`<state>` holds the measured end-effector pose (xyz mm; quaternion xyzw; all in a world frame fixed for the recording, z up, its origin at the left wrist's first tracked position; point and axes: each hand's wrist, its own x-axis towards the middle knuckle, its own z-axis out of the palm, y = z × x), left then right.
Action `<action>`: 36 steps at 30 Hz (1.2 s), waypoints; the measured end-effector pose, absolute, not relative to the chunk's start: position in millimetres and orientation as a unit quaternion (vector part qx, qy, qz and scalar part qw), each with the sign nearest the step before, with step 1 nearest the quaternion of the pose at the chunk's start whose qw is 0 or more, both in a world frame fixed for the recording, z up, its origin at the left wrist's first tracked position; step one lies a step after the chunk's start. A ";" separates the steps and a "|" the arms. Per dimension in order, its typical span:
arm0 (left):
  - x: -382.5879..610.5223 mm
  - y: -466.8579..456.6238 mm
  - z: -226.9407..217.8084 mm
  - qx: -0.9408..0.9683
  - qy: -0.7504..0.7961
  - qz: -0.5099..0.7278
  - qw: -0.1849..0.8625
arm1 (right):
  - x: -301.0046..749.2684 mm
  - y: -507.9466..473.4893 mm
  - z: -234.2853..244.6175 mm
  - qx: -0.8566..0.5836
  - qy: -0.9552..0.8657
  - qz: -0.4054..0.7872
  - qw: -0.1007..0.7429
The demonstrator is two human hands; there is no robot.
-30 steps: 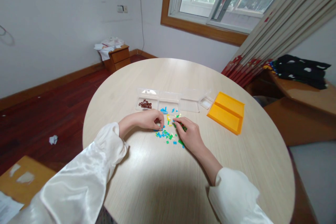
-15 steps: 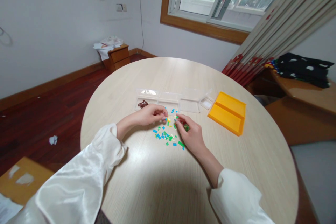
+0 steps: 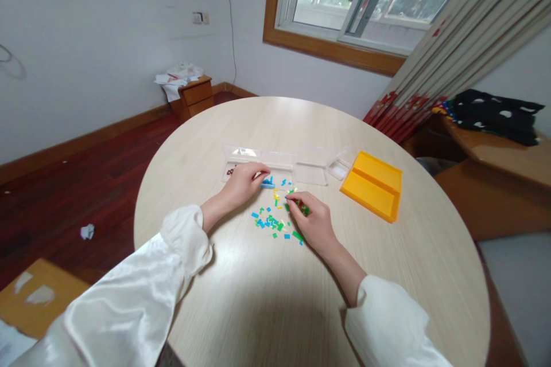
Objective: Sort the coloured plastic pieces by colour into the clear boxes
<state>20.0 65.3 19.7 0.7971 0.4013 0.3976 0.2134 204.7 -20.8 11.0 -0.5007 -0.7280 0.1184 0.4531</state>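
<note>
My left hand (image 3: 244, 184) is over a clear plastic box (image 3: 282, 175), its thumb and fingertips pinched together; whatever they may hold is hidden. Just below those fingertips, blue pieces (image 3: 267, 183) lie in the box. Between the thumb and forefinger of my right hand (image 3: 313, 217) is a small blue piece (image 3: 287, 197), above the table. Green and yellow bits show beside and partly behind that hand. In front of both hands spreads a loose pile of tiny blue, green and yellow building bricks (image 3: 270, 222).
Dark brown pieces (image 3: 231, 171) sit in a clear box at the left, partly covered by my hand. More clear boxes (image 3: 312, 174) stand in a row to the right. A yellow two-part tray (image 3: 373, 186) lies farther right on the round table (image 3: 241, 309).
My left hand has moved left and away from me, from beside my right hand to over the clear box. Blue pieces now show below its fingertips. My right hand has barely moved.
</note>
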 end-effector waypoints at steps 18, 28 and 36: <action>28.7 50.1 19.6 0.894 0.242 0.324 0.194 | 203.8 -19.8 7.5 -0.528 -0.675 0.189 0.480; 31.8 45.6 24.3 0.903 0.221 0.299 0.217 | 201.9 -21.2 8.1 -0.519 -0.683 0.180 0.481; 29.6 48.9 25.1 0.868 0.302 0.338 0.201 | 199.2 -20.4 10.8 -0.503 -0.727 0.079 0.461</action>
